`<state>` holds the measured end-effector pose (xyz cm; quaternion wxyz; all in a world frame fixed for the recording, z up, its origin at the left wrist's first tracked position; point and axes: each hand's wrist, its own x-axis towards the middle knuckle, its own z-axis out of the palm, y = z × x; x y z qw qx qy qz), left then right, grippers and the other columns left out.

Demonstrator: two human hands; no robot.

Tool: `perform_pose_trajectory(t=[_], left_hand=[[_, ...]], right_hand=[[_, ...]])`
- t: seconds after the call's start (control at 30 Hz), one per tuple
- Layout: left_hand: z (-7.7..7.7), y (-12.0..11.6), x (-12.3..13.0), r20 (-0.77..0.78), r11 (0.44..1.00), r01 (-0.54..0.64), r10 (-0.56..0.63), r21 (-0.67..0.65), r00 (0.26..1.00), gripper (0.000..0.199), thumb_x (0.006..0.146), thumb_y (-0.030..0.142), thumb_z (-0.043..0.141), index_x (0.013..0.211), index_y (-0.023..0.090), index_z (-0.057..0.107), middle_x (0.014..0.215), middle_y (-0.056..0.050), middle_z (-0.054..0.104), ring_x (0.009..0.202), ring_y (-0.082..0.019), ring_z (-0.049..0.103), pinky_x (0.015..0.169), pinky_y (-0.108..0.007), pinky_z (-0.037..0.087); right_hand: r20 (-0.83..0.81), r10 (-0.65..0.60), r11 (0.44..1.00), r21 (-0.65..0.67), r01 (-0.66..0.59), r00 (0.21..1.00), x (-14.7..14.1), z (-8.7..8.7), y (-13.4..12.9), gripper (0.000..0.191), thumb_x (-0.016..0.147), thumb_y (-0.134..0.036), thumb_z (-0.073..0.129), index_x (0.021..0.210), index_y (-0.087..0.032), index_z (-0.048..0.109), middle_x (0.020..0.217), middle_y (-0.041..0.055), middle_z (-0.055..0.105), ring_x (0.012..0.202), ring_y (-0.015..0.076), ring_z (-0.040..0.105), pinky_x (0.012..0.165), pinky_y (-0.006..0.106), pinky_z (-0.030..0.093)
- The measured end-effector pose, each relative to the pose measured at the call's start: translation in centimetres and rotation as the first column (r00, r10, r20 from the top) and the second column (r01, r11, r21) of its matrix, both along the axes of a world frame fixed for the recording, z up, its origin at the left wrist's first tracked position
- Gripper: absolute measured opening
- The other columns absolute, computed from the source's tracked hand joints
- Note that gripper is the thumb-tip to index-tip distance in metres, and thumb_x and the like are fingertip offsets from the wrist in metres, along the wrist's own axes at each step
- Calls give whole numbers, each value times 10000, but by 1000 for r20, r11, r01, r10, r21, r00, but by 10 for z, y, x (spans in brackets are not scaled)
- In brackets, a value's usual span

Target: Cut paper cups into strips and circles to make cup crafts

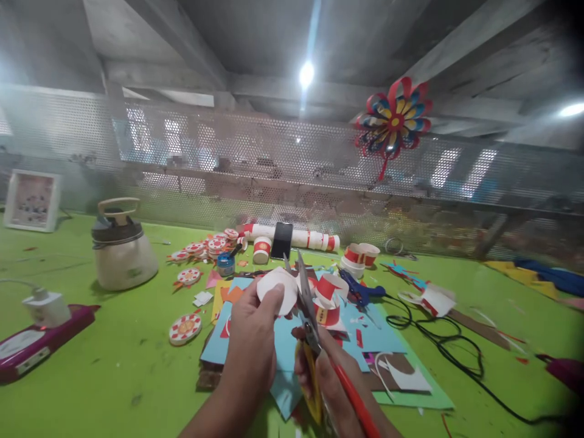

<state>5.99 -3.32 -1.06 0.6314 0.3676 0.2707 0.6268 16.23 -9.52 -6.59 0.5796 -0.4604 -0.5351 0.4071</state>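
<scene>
Pinched between the thumb and fingers of my left hand (253, 334) is a round white piece of paper (278, 286). My right hand (331, 371) grips a pair of scissors (308, 304) with one yellow and one red handle. The scissor blades are spread and point away from me, close beside the paper's right edge. Just right of the blades are cut red-and-white paper cup pieces (327, 311). Both hands are above light blue paper sheets (285, 350) scattered with scraps.
A blue glue gun (360, 289) trails a black cable (456, 340) rightward. At the back are a phone (282, 240), stacked paper cups (292, 236) and a blue jar (225, 264). Round red-and-white ornaments (185, 328), a kettle (123, 255) and a power strip (45, 340) occupy the left.
</scene>
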Motion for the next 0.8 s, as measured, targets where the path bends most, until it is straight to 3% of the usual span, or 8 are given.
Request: perform_pose_trajectory(t=[0.27, 0.57, 0.8], left_hand=[[-1, -2, 2, 7, 1000, 24, -24, -16, 1000, 96, 736, 234, 652, 787, 163, 612, 548, 54, 552, 505, -94, 441, 495, -201, 346], [-4, -2, 6, 52, 997, 35, -31, -64, 998, 195, 714, 269, 683, 864, 168, 608, 593, 47, 604, 471, -98, 474, 453, -209, 381], [-4, -4, 5, 30, 998, 34, -32, -55, 999, 169, 726, 271, 678, 835, 168, 599, 555, 61, 572, 441, -83, 462, 428, -193, 364]], right_hand=[[26, 22, 998, -54, -20, 999, -1, 2, 3, 540, 793, -714, 491, 998, -224, 587, 593, -24, 489, 479, 123, 456, 414, 223, 347], [60, 31, 997, -75, -27, 998, -4, 8, -4, 546, 834, -703, 439, 1051, -218, 569, 582, -31, 498, 451, 108, 453, 430, 227, 349], [141, -6, 1000, -23, 9, 990, -1, 6, -2, 555, 849, -693, 416, 1059, -202, 570, 637, -15, 498, 516, 122, 459, 440, 227, 340]])
